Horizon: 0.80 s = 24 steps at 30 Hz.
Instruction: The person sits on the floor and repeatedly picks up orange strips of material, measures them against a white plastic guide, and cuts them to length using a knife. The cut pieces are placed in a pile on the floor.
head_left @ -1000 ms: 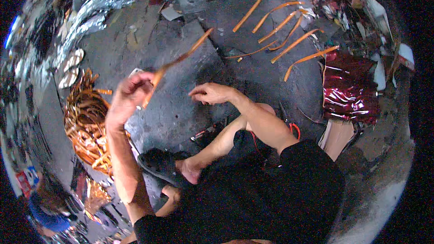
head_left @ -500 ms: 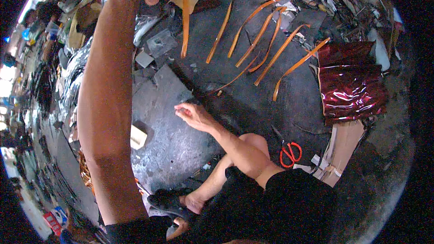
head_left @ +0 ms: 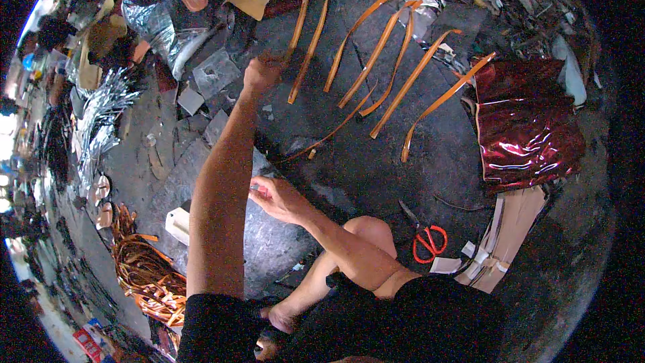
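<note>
On the dark floor (head_left: 376, 161) ahead of us, the orange strip (head_left: 300, 10) now lies stretched away from our left hand (head_left: 261, 72), which has dropped from its high raise half a second back and is pinched shut on the strip's near end. Strip is long, thin, glossy orange, slightly curved, leftmost of a row of similar orange strips (head_left: 396, 60). Our right hand (head_left: 279, 198) stays on the grey slab (head_left: 262, 235), fingers loosely curled, holding nothing we can make out. Red-handled scissors (head_left: 428, 242) sit near our knee, shiny dark-red sheet (head_left: 527, 128) further right.
</note>
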Available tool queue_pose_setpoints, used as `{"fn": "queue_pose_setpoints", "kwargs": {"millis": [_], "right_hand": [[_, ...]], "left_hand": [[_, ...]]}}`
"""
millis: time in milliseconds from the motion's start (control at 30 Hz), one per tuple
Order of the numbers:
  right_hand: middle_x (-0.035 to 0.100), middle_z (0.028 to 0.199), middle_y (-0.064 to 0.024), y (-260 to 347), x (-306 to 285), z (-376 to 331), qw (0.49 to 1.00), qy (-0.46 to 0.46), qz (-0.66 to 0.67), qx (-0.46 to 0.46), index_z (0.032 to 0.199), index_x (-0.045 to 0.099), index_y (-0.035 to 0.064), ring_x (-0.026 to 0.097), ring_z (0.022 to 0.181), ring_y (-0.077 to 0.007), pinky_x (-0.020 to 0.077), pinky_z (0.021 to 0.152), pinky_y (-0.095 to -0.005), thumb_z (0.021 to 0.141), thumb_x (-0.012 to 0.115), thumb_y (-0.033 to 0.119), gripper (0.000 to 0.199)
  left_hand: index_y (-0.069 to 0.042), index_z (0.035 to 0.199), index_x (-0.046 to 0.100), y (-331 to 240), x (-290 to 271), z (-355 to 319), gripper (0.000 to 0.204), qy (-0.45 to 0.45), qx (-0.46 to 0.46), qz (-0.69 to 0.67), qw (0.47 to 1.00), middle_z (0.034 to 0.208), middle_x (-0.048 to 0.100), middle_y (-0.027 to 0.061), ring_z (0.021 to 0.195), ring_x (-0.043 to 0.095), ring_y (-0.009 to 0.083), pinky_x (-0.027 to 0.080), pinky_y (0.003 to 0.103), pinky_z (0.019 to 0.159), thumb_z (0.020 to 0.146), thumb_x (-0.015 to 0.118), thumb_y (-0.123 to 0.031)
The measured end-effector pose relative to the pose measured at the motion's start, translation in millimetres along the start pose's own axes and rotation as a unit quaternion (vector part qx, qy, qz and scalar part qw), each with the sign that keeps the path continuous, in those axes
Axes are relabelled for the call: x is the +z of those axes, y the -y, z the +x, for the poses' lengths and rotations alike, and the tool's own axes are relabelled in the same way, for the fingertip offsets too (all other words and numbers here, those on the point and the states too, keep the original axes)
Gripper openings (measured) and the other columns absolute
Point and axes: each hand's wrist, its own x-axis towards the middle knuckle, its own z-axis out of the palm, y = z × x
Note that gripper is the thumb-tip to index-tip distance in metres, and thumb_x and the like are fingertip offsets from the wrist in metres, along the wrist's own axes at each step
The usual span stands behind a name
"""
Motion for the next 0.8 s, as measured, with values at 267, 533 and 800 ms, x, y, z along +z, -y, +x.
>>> {"fn": "queue_pose_setpoints", "kwargs": {"millis": [267, 533, 800], "right_hand": [[0.066, 0.086, -0.0071, -15.0, 10.3, 7.9, 0.997, 0.028, 0.045, 0.062, 0.117, 0.060, 0.0060, 0.058, 0.070, -0.0130, 0.0500, 0.067, -0.0286, 0.090, 0.063, 0.025, 0.033], [0.061, 0.088, -0.0051, -24.7, 50.0, 2.3, 0.994, 0.094, 0.012, -0.053, 0.133, 0.045, 0.0046, 0.057, 0.075, -0.0103, 0.0503, 0.068, -0.0255, 0.090, 0.064, 0.023, 0.051], [0.059, 0.090, -0.0048, -7.8, 56.4, 0.8, 0.994, 0.095, 0.053, 0.018, 0.136, 0.040, 0.0040, 0.056, 0.071, -0.0110, 0.0496, 0.065, -0.0259, 0.088, 0.066, 0.027, 0.059]], "left_hand": [[-0.001, 0.096, 0.066, 8.0, -67.2, -155.0, 0.024, -0.176, 0.110, -0.142, 0.968, 0.082, 0.069, 0.0124, 0.076, 0.066, 0.0170, 0.050, 0.031, 0.069, 0.085, 0.064, -0.022], [0.001, 0.088, 0.067, 135.5, -201.4, -431.2, 0.040, -0.340, -0.276, 0.011, 0.899, 0.084, 0.069, 0.0175, 0.075, 0.066, 0.0249, 0.049, 0.036, 0.068, 0.089, 0.060, -0.038], [-0.008, 0.086, 0.068, 254.2, -267.9, -640.0, 0.047, -0.295, -0.552, 0.075, 0.776, 0.085, 0.069, 0.0143, 0.088, 0.065, 0.0332, 0.049, 0.041, 0.079, 0.080, 0.059, -0.054]]}}
